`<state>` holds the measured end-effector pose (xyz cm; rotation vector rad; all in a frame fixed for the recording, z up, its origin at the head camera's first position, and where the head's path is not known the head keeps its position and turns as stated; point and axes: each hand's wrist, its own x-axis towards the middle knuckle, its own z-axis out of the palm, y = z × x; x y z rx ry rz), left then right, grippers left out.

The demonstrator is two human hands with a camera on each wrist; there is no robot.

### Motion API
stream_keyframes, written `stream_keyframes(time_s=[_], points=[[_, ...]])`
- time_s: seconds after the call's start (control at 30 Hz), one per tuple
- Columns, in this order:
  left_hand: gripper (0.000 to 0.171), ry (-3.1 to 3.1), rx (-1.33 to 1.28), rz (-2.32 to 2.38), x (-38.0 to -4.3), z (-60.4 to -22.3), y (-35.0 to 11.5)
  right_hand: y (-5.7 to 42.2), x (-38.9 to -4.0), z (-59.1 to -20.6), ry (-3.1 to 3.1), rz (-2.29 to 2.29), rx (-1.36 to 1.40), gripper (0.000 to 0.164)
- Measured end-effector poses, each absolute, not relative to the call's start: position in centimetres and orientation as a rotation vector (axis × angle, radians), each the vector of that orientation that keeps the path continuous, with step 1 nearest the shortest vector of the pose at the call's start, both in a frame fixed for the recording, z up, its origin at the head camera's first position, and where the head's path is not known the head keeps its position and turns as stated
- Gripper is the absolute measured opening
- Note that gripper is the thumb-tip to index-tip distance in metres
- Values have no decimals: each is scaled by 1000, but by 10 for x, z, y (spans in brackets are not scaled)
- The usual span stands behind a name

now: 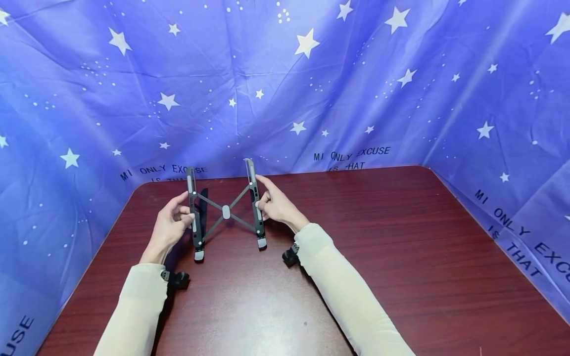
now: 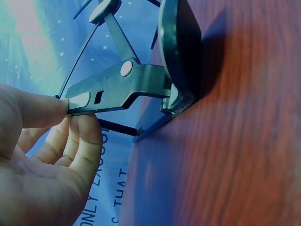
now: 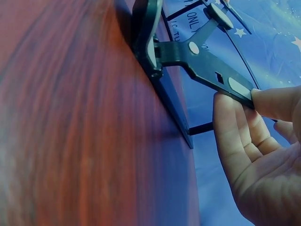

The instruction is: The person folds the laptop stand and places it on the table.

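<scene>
A dark folding laptop stand stands unfolded on the table, its crossed bars joined at a grey centre hub. My left hand pinches the stand's left side arm between thumb and fingers. On the opposite arm, my right hand does the same, with its index finger reaching up along the outer edge. In the left wrist view, the thumb lies by a pale pad on the side arm. The right wrist view shows the other side arm with the thumb at the end of its pad.
The dark red wooden table extends to both sides and in front of the stand. Behind it hangs a blue star-printed curtain. Black wrist cameras sit at both cream sleeves.
</scene>
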<state>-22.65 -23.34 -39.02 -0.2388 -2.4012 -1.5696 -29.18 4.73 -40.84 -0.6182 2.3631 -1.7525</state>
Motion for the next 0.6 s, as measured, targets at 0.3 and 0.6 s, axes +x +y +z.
stream_keyframes(time_s=[0.3, 0.6], points=[[62, -2401, -281, -1614, -228, -394, -228, 56, -291, -411, 2361, -1762, -596, 78], [63, -2384, -334, -1629, -231, -392, -219, 66, -292, -409, 2398, -1745, -586, 78]])
